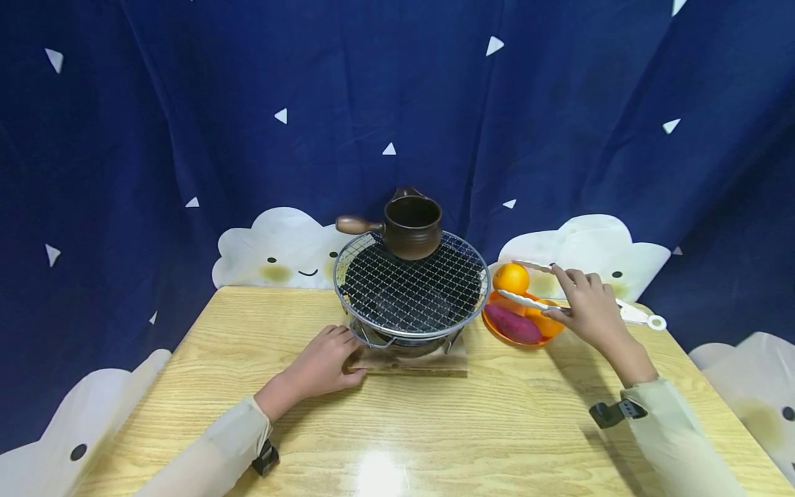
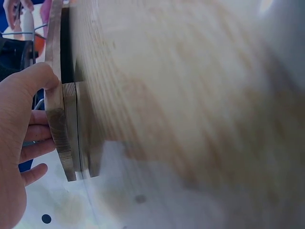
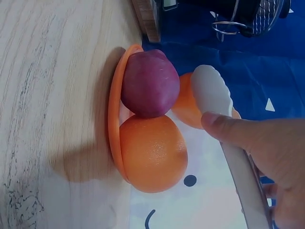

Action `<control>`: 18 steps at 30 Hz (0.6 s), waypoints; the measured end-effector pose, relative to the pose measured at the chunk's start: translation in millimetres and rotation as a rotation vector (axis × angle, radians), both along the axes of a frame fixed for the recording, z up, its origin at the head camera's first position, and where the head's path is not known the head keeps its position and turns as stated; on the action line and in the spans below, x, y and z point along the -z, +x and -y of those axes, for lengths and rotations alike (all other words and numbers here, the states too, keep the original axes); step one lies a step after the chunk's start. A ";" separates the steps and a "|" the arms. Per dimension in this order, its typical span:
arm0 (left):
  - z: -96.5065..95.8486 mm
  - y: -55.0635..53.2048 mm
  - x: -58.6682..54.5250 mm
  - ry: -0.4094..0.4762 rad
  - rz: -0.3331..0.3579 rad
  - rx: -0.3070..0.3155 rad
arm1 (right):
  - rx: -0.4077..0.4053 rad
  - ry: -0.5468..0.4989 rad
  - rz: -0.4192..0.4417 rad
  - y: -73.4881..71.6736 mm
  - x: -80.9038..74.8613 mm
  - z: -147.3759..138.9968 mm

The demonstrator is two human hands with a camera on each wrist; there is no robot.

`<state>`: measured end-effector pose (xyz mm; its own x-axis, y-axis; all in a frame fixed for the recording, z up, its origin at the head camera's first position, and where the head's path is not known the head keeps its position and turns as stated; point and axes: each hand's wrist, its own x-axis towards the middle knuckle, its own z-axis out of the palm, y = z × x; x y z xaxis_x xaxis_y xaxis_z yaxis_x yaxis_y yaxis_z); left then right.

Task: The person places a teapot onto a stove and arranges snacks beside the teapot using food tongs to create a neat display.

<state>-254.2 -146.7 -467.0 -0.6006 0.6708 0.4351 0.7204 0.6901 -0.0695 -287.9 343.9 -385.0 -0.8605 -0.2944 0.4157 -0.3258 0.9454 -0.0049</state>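
Observation:
My right hand [image 1: 590,304] grips metal tongs [image 1: 524,299] with pale scalloped tips. The tongs' arms stand apart, one on either side of an upper orange [image 1: 511,279] in the head view. Beneath, an orange plate [image 1: 497,335] bears a purple sweet potato [image 1: 512,324] and another orange [image 3: 153,153]. My left hand [image 1: 323,362] holds the left end of the wooden board [image 1: 422,366] under the round grill [image 1: 410,297]; its thumb presses the board's edge in the left wrist view, with the other fingers along the far side.
A brown pot [image 1: 411,241] with a wooden side handle stands on the back of the grill's wire mesh. Behind the wooden table [image 1: 410,428] hangs a dark blue curtain [image 1: 248,103] with white triangles and clouds.

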 end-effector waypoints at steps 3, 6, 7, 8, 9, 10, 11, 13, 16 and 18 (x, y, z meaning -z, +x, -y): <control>0.1 -0.2 0.8 0.002 0.005 0.000 | -0.012 -0.012 -0.025 0.9 0.4 -0.9; 0.0 -0.1 0.8 0.006 0.012 0.002 | -0.028 -0.022 -0.058 1.8 -0.1 -1.9; 0.0 0.0 0.7 0.005 0.014 0.001 | -0.033 -0.025 -0.070 2.2 -0.5 -2.0; 0.0 0.1 0.6 0.005 0.015 0.001 | -0.038 -0.029 -0.080 2.5 -1.1 -2.2; 0.0 0.1 0.5 0.006 0.017 0.001 | -0.041 -0.031 -0.087 3.0 -1.8 -2.2; -0.1 0.1 0.3 0.005 0.018 0.001 | -0.044 -0.034 -0.094 3.4 -2.4 -2.2; 0.0 0.1 0.3 0.004 0.019 0.000 | -0.046 -0.035 -0.100 3.9 -3.3 -2.0; 0.1 -0.1 0.2 0.004 0.019 0.000 | -0.044 -0.040 -0.108 4.7 -5.0 -1.5; 0.3 -0.3 0.3 0.004 0.019 -0.001 | -0.039 -0.043 -0.113 6.0 -7.8 -0.7; 0.3 -0.3 0.2 0.004 0.018 -0.001 | -0.033 -0.045 -0.121 6.8 -9.7 -0.2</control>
<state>-254.5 -147.1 -467.2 -0.6092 0.6684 0.4268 0.7209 0.6910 -0.0532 -281.2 344.1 -375.3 -0.7931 -0.3005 0.5298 -0.3578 0.9338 -0.0059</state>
